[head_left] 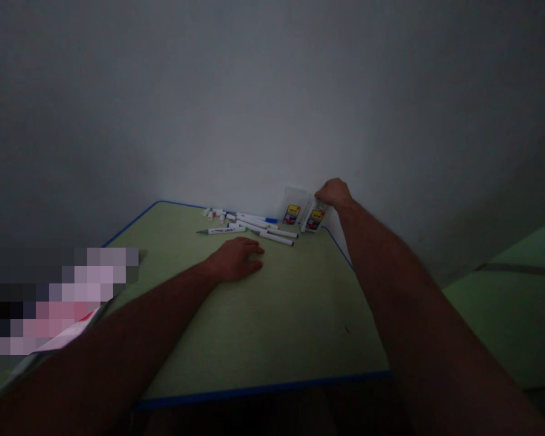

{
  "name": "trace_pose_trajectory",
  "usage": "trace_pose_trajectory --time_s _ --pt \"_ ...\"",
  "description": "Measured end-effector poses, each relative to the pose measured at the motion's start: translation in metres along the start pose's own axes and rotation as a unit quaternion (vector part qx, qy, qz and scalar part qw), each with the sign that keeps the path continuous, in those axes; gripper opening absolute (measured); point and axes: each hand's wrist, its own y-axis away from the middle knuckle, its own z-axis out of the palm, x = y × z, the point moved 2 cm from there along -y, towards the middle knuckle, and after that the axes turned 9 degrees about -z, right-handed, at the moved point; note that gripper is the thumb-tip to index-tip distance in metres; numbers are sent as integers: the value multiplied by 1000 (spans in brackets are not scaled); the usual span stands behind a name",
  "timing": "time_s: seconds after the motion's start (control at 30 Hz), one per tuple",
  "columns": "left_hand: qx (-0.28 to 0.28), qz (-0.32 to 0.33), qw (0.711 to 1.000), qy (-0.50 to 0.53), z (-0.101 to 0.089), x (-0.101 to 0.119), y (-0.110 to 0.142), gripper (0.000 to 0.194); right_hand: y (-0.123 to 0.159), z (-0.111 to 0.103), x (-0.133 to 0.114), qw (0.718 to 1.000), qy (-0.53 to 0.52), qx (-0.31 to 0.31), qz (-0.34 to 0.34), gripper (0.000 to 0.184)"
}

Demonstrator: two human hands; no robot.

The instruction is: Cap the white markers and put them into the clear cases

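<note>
At the far right corner of the table, my right hand (336,192) is closed on the top of a clear plastic case (315,220) with a yellow, red and dark label. Just left of it stands a similar clear case (293,206). My left hand (237,259) lies palm down on the tabletop, fingers stretched out and holding nothing. Several white markers (276,238) with coloured ends are scattered just beyond that hand. One of them, a marker with a grey end (220,231), lies to the left, pointing left. My right fingertips are partly hidden behind the case and hand.
The light green table (272,321) has a blue edge and its far side meets a grey wall (236,109). A blurred-out pinkish and white item (68,303) lies at the left. Another green surface (504,327) is on the right. The scene is dim.
</note>
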Motion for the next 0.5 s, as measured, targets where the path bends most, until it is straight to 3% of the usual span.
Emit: trace_pose_trajectory --time_s 0.1,0.5 --pt "2 1 1000 3 -1 0 0 48 1 -1 0 999 3 -27 38 34" --pt "0 0 1000 2 0 -1 0 49 7 -7 -1 998 -35 1 56 38"
